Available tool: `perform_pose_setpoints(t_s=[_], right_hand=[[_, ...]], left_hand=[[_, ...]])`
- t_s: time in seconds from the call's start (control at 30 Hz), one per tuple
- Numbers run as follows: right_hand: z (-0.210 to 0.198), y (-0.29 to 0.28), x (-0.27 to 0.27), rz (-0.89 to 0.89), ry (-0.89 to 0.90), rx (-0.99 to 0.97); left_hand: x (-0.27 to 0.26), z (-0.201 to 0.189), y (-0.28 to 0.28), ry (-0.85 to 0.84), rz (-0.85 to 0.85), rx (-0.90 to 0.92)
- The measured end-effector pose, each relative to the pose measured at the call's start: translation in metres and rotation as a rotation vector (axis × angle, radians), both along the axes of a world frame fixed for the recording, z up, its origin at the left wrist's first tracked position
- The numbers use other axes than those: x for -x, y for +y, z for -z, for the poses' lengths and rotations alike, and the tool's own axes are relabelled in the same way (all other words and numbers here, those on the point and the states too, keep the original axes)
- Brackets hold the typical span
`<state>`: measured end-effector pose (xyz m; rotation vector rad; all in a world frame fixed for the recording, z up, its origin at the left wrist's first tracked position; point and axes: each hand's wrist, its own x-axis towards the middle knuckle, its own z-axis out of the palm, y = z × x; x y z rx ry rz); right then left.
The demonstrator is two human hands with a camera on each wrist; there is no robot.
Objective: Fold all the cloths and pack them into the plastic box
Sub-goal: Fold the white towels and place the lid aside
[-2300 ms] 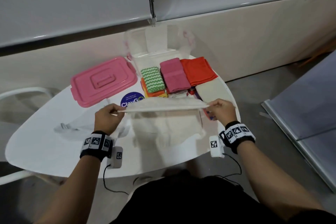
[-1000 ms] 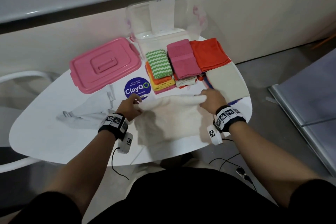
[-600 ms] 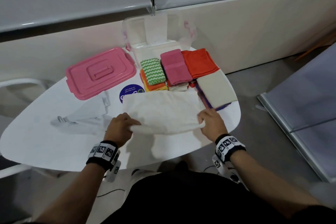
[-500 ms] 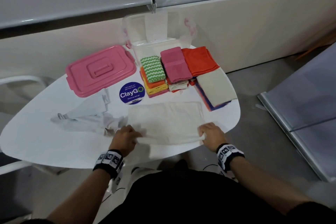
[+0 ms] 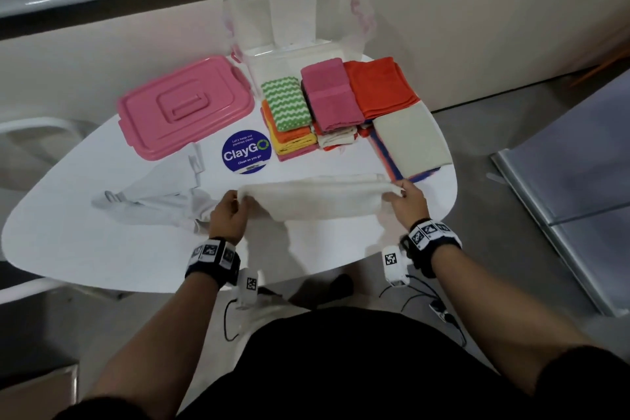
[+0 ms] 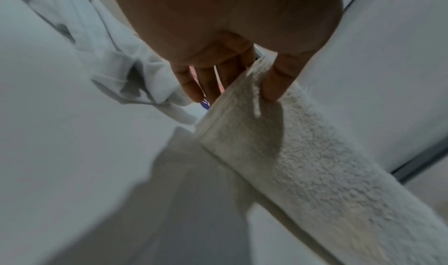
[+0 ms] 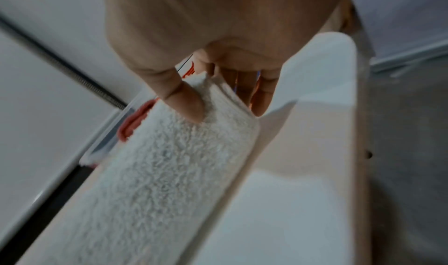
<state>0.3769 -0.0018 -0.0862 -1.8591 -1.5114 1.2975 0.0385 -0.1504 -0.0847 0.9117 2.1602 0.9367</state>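
Note:
A cream terry cloth (image 5: 317,199) is stretched between both hands just above the white table (image 5: 102,249), folded into a long band. My left hand (image 5: 230,211) pinches its left end (image 6: 244,96) between thumb and fingers. At the cloth's right end (image 7: 206,104) my right hand (image 5: 407,199) pinches the same way. The clear plastic box (image 5: 289,27) stands open at the table's far edge. Folded cloths lie in front of it: a green zigzag one (image 5: 286,107) on an orange and yellow stack, a pink one (image 5: 330,95), an orange one (image 5: 378,87) and a beige one (image 5: 409,140).
The pink lid (image 5: 184,106) lies at the far left beside a round blue sticker (image 5: 246,152). A crumpled white cloth (image 5: 160,201) lies left of my left hand. A chair (image 5: 34,126) stands at the left. The table's near edge is close to my wrists.
The cloth hung in the air, was laid flat on the table, and its near edge has now been lifted up and away from me, making a narrower band.

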Motion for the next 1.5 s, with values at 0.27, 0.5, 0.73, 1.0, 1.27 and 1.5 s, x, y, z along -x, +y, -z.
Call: perform_pose_setpoints(t_s=[0.27,0.5,0.73,1.0,1.27,1.5], right_hand=[[0.024,0.011,0.032,-0.025,-0.172,0.013],[0.032,0.004,0.039,0.01,-0.326,0.065],[0.022,-0.024,0.053,-0.011,-0.467,-0.398],[0.005,-0.075,0.092,-0.832,-0.746,-0.214],[-0.006,-0.075,0.14,-0.923,-0.744,-0.083],[0.0,-0.094,0.149,-0.95,-0.762,-0.019]], left_hand=[[-0.002,0.032,0.027,0.172,0.009,0.25],[-0.009,0.026,0.029,0.194,-0.11,0.392],[-0.014,0.01,0.021,0.203,-0.094,0.485],[-0.002,0.008,0.029,-0.011,-0.063,0.478],[0.019,0.012,0.029,0.055,0.195,0.53],[0.012,-0.001,0.035,-0.249,0.032,0.369]])
